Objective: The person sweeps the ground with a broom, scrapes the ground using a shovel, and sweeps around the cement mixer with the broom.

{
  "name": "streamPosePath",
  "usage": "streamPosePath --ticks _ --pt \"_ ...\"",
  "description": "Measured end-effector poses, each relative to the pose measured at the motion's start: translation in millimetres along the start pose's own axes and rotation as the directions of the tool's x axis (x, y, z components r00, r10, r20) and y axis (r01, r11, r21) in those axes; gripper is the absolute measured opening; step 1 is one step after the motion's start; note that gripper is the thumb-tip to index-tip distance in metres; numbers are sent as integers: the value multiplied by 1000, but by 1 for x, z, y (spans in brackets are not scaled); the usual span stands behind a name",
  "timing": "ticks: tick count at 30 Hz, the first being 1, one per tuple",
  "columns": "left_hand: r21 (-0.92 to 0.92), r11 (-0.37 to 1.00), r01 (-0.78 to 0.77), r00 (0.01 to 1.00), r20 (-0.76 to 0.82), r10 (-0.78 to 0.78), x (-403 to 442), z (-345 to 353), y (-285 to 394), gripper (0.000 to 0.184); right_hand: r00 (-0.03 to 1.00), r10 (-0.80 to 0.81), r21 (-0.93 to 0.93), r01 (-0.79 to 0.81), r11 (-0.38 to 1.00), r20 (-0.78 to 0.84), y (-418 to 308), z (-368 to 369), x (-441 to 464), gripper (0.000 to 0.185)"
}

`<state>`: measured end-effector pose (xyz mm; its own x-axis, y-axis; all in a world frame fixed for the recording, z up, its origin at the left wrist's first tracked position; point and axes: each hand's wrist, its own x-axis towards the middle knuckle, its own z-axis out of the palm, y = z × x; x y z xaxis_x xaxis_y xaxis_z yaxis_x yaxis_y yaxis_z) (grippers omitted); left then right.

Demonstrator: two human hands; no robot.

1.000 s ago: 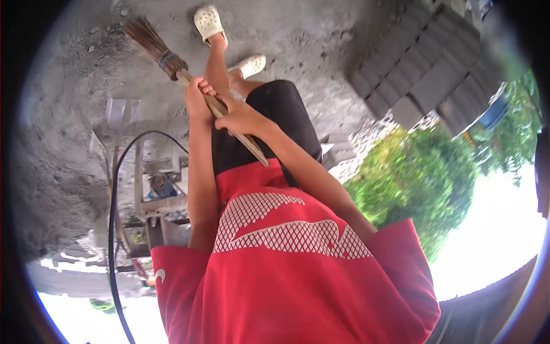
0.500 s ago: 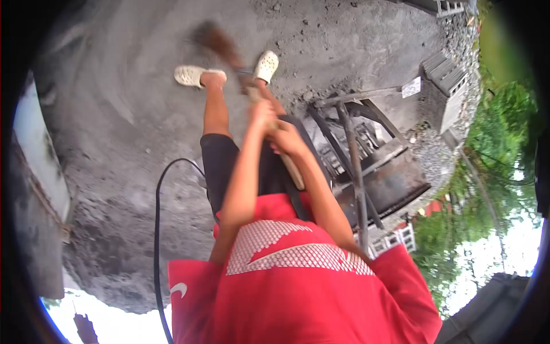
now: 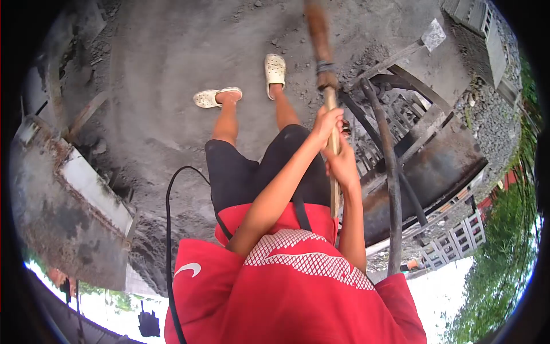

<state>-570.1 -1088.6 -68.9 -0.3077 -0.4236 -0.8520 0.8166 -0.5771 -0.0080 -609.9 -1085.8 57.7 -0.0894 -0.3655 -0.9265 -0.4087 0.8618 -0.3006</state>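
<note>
A stick broom (image 3: 325,77) with a pale wooden handle points up and away from my body, its brown bristles blurred at the top edge. Wrapped round the handle below the bristle binding is my left hand (image 3: 327,125). My right hand (image 3: 342,165) grips the same handle just beneath it, nearer my body. The handle's lower end hangs in front of my dark shorts, at the hem of my red shirt. Both feet, in cream clogs (image 3: 275,70), stand apart on the dusty grey ground (image 3: 166,103), to the left of the broom.
To the right stands a rusty metal frame (image 3: 391,172) with bars and a trough, close to my right arm. A white-and-grey slab (image 3: 94,186) leans at the left. A black cable (image 3: 168,229) loops beside my left side. Gravel and a white slatted crate (image 3: 455,241) lie farther right.
The broom has swung from the left of my feet to their right, with both hands still round it. My view has turned, bringing the metal frame near and the left slab into fuller view.
</note>
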Motion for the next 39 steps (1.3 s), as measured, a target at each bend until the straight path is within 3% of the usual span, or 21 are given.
streamPosePath --ticks 3,6,11,14,17,18,20,21,22,23,24,25,28,29,31,32,34,35,37,39 --pt "-144 988 58 967 -237 -91 -25 -35 -5 16 961 64 7 -69 998 270 18 -2 5 43" --pt "-208 978 -22 899 -433 -72 -34 -77 -14 17 905 129 -111 -91 990 405 34 12 15 46" --pt "-274 961 45 920 -364 -147 -36 -118 -36 14 909 204 -273 -105 956 364 43 31 10 52" --pt "-223 975 -14 971 -236 -40 -48 -124 -41 19 883 180 -254 -72 965 434 48 26 2 61" --pt "-264 964 -32 968 -248 -36 -94 -110 -14 26 921 136 -303 -21 953 365 18 35 -27 72" --pt "-230 973 -30 989 -149 -5 -104 -121 -15 33 879 127 -268 1 964 460 12 38 -29 81" --pt "-139 988 -72 986 141 92 -131 -134 -5 36 822 48 -232 104 967 567 -6 53 -38 78" --pt "-126 970 -208 969 112 222 -129 -142 -11 35 795 50 -270 145 952 605 -19 62 -43 71" --pt "-113 928 -356 929 71 364 -128 -146 -10 35 757 54 -311 201 929 651 -31 68 -48 66" --pt "9 880 -475 876 -92 474 -190 -116 23 32 723 21 -324 283 903 691 -40 79 -50 42" --pt "178 788 -590 792 -63 607 -145 -155 13 29 680 108 -354 235 905 725 -46 85 -48 23" --pt "144 762 -632 743 -168 648 -166 -155 29 31 702 116 -385 238 892 703 -58 99 -63 16" --pt "-95 589 -802 541 -535 649 -289 -134 73 47 770 191 -581 270 767 609 -69 145 -53 17" --pt "-172 479 -861 492 -524 695 -324 -139 86 56 756 237 -645 301 702 611 -76 163 -53 19" --pt "-165 181 -970 245 -623 743 -396 -159 106 55 742 320 -738 334 586 590 -83 208 -54 21" --pt "-148 32 -988 124 -668 734 -434 -171 111 54 676 300 -689 425 586 673 -84 228 -51 23" --pt "-40 -238 -970 -123 -765 631 -535 -203 103 52 532 296 -593 565 573 793 -80 277 -45 27" --pt "41 -396 -917 -266 -804 532 -579 -210 91 46 578 320 -640 515 570 750 -81 302 -41 30" --pt "292 -550 -783 -503 -816 284 -659 -233 53 43 612 325 -676 518 524 721 -87 347 -59 32" --pt "457 -611 -647 -542 -838 -54 -722 -233 -7 40 644 311 -698 521 491 699 -98 395 -80 34"
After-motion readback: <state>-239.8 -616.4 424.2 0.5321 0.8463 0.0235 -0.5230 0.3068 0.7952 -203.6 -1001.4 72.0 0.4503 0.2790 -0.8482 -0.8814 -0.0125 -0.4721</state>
